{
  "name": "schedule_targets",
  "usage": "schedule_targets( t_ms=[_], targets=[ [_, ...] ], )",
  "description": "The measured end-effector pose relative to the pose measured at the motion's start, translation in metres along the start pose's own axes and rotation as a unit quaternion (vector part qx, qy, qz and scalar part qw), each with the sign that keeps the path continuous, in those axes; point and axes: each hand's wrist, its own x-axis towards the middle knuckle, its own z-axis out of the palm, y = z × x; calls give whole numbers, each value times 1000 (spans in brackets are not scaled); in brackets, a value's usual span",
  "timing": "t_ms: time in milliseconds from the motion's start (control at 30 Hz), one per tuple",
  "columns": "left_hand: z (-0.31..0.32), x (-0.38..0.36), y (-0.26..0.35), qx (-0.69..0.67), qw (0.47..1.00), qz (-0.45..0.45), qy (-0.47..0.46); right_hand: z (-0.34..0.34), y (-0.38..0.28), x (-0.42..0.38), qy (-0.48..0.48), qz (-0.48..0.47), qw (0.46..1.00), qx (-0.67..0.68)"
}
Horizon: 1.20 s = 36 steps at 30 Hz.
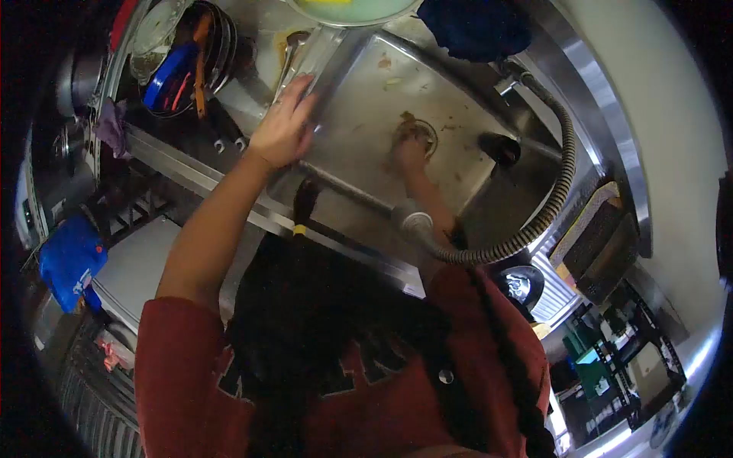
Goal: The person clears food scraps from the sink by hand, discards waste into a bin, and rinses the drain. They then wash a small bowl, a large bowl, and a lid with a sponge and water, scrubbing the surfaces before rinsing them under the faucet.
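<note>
My left hand (286, 126) is at the left edge of the metal sink (351, 114), its fingers apart on or just over the rim beside a spoon-like utensil (292, 52). Down in the basin, my right hand (411, 149) reaches to the round drain (427, 136). Its fingers are bunched around some brownish food scraps (410, 120) at the drain's edge; exactly what they grip is blurred. Small bits of debris lie scattered on the basin floor.
A flexible metal hose (561, 183) with a spray head (418, 223) arches over my right forearm. Pans and a blue item (169, 76) sit at upper left. A large bowl (366, 14) stands at the top, beside a dark cloth (473, 29). A black cup (500, 149) lies right.
</note>
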Motion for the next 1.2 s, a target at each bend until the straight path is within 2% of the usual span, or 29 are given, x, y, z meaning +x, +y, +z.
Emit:
schedule_targets(
  t_ms=[133, 300, 367, 400, 433, 467, 500, 567, 633, 667, 700, 733, 833, 900, 967, 1000, 1133, 1200],
  targets=[
    [-1, 0, 2, 5, 1000, -5, -9, -1, 0, 13, -96, 49, 989, -98],
    [2, 0, 2, 10, 1000, -4, 0, -7, 7, 19, -161, 105, 974, -115],
    [3, -1, 0, 12, 1000, -5, 0, 5, 13, 14, -5, -92, 971, -219],
    [4, 0, -3, 11, 1000, 2, 0, -12, -4, 18, -6, -92, 972, -217],
    [4, -1, -5, 12, 1000, 10, 0, -42, -29, 28, -189, -80, 944, -257],
    [4, -1, -7, 14, 1000, 9, -1, -70, -58, 36, -364, -66, 883, -289],
    [4, 0, -7, 6, 1000, 5, 0, -73, -62, 46, -364, -69, 884, -287],
    [6, -3, -5, -5, 1000, -6, -2, -65, -57, 70, -224, -60, 937, -260],
    [6, -3, -5, 1, 1000, -20, -16, -70, -94, 102, -157, -2, 979, -134],
    [6, -3, -6, 4, 1000, -25, -13, -58, -96, 124, -158, -8, 978, -134],
    [7, -4, -8, -9, 1000, -19, -18, -42, -97, 148, -91, -134, 984, -79],
    [8, -3, -11, -20, 999, -13, -21, -30, -99, 164, -22, -259, 965, -20],
    [4, -2, -12, -4, 999, -14, -36, -7, -108, 194, 28, -354, 931, -84],
    [-1, -3, -10, -4, 999, -30, -43, -3, -109, 194, 30, -345, 934, -85],
    [5, -5, -10, 15, 1000, -17, -16, 6, -84, 187, -140, -295, 942, -75],
    [2, -2, -6, 2, 999, -34, -25, 2, -80, 173, -144, -288, 938, -125],
    [-1, 0, -2, 8, 999, -33, -13, -21, -37, 93, -116, -303, 934, -147],
    [1, 0, -4, 8, 1000, -23, -4, -43, -22, 51, -83, -228, 955, -168]
  ],
)
